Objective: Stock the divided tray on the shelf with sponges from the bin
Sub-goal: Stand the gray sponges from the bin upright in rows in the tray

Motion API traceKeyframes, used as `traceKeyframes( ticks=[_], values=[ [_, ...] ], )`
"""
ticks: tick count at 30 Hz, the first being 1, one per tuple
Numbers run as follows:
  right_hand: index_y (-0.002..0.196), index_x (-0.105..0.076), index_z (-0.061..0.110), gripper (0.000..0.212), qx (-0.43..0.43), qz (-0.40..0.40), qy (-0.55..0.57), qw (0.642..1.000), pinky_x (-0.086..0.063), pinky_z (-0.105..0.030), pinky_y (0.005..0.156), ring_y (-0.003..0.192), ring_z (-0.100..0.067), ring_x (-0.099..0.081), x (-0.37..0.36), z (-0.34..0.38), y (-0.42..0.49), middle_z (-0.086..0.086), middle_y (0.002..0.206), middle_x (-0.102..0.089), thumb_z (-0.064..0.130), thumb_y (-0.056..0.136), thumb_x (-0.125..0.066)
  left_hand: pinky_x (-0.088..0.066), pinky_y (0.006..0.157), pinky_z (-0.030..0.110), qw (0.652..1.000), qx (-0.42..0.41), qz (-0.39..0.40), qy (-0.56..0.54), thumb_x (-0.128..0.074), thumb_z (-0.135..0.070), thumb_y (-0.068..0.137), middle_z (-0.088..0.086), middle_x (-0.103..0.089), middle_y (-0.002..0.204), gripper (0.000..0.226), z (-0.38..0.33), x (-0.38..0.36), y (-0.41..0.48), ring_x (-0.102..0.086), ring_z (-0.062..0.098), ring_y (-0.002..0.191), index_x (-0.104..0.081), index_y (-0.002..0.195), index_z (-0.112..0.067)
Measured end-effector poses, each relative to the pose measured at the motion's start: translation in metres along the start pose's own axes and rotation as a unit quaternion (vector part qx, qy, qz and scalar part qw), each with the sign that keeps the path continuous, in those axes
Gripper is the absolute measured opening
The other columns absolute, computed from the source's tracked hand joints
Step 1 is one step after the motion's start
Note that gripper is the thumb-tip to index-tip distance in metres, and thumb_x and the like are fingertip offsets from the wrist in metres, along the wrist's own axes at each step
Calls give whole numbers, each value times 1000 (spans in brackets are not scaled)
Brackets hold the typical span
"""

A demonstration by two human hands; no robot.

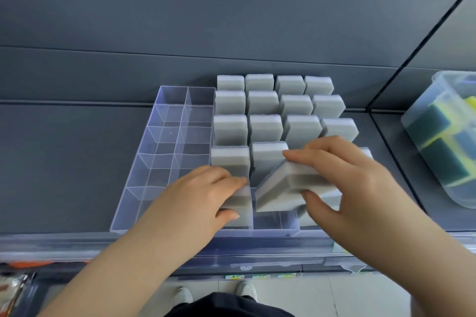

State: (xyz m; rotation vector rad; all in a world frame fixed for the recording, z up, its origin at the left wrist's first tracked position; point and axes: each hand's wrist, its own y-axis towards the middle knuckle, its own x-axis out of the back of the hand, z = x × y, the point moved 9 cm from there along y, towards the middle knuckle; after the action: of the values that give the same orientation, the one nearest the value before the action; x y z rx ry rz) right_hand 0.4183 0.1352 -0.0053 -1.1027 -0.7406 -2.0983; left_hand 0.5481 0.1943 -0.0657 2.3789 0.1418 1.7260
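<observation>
A clear divided tray [144,177] lies on the dark shelf. Several grey sponges [262,126] stand upright in its right-hand compartments; the two left columns hold nothing. My left hand [203,198] grips a grey sponge [240,207] that stands in a front-row compartment. My right hand [342,175] holds a tilted grey sponge [286,188] above the empty front compartment just right of it, thumb below and fingers on top. Part of another sponge shows under my right hand.
A clear bin [448,141] with green and yellow sponges sits at the right on the neighbouring shelf section. A clear plastic rail [257,247] runs along the shelf's front edge. My shoes [246,291] and the pale floor show below.
</observation>
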Motion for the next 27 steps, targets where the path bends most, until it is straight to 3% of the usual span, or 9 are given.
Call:
traceKeyframes(
  ticks=[4,10,13,16,19,23,27],
  values=[
    [118,-62,20,52,-4,19,-12,1000,-30,2,70,78,10,-44,-9,1,2,9,105,-53,-2,71,-68,-55,56,30,1000,1,4,-1,-89,-25,55,-6,-66,89,55,1,1,0,-65,16,79,-69,106,-18],
    [119,-61,20,52,-15,42,-39,998,-38,-15,69,80,-10,-51,-22,0,4,5,106,-55,-2,72,-67,-54,55,29,1000,11,15,-4,-87,-27,58,-8,-65,91,53,3,2,-2,-64,16,80,-69,107,-20],
    [121,-59,23,52,-20,52,-54,997,-37,-15,68,79,-7,-46,-29,-1,4,7,109,-54,1,74,-65,-55,55,31,1000,17,20,-8,-87,-27,60,-8,-65,93,52,4,2,-2,-64,16,81,-68,108,-20],
    [124,-55,27,51,-29,61,-76,995,-44,-24,71,95,-9,-49,-35,-2,5,11,114,-50,6,79,-62,-55,56,31,999,20,27,-10,-86,-27,61,-8,-65,94,52,4,1,-2,-64,16,83,-67,110,-19],
    [129,-48,33,50,-24,85,-99,991,-42,-22,80,110,-8,-43,-43,-2,6,16,120,-48,15,84,-58,-55,60,33,999,23,33,-16,-84,-26,64,-7,-65,95,50,5,1,-2,-63,18,85,-67,111,-17],
    [130,-43,38,47,-19,112,-121,986,-34,-17,86,114,-8,-42,-53,-7,7,17,123,-47,24,87,-57,-51,73,33,999,32,31,-19,-77,-28,73,-7,-63,103,48,7,1,0,-59,17,96,-64,118,-19],
    [131,-43,37,47,-7,130,-135,982,-28,-15,85,115,-7,-42,-65,-12,10,16,126,-49,23,88,-55,-36,85,21,998,33,28,-46,-65,-36,83,-14,-55,116,49,8,-1,1,-47,9,110,-53,130,-27]
  ],
)
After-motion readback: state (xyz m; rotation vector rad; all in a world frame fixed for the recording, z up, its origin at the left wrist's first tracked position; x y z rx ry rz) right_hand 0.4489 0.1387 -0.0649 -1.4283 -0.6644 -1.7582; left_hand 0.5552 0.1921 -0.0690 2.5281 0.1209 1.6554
